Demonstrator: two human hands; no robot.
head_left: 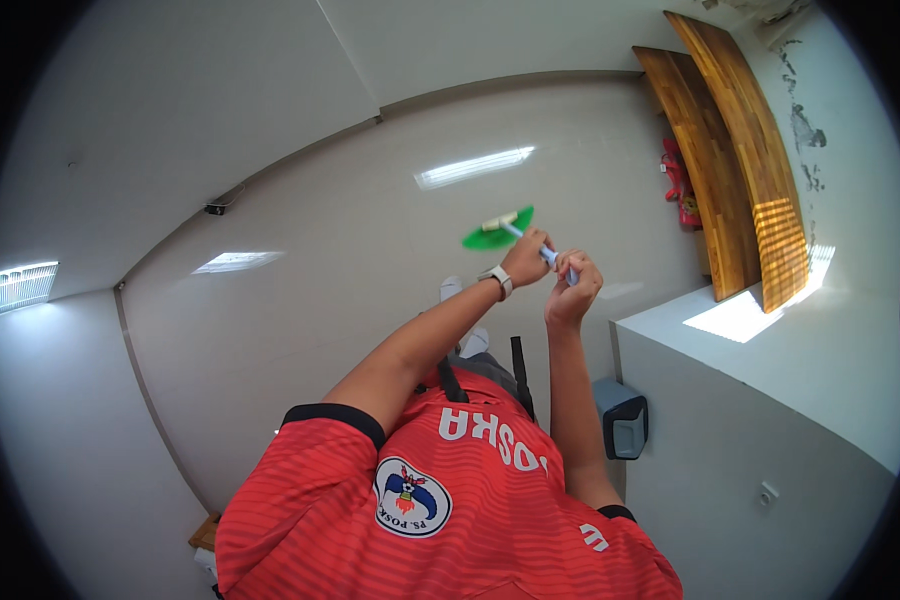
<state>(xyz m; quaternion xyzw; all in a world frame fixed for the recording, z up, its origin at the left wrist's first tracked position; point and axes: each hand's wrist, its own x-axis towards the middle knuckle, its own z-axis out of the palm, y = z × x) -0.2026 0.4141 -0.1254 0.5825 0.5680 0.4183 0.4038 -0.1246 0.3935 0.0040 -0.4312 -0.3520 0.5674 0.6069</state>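
Both my hands are closed round the pale blue handle of a mop (500,232). Its green head, blurred by motion, shows past my hands over the floor, with a cream-coloured piece on top. My left hand (530,257), with a light watch on the wrist, grips the shaft closer to the green head. Just to its right, my right hand (577,285) grips near the handle's upper end. Part of the handle is hidden behind the fingers.
A glossy light floor (320,210) spreads around my feet, bounded by walls. At the right stand wooden boards (710,160) with red items (682,190) beside them. A grey-black bin-like box (623,420) sits by the white ledge (760,370). A small black device (215,208) is at the left wall.
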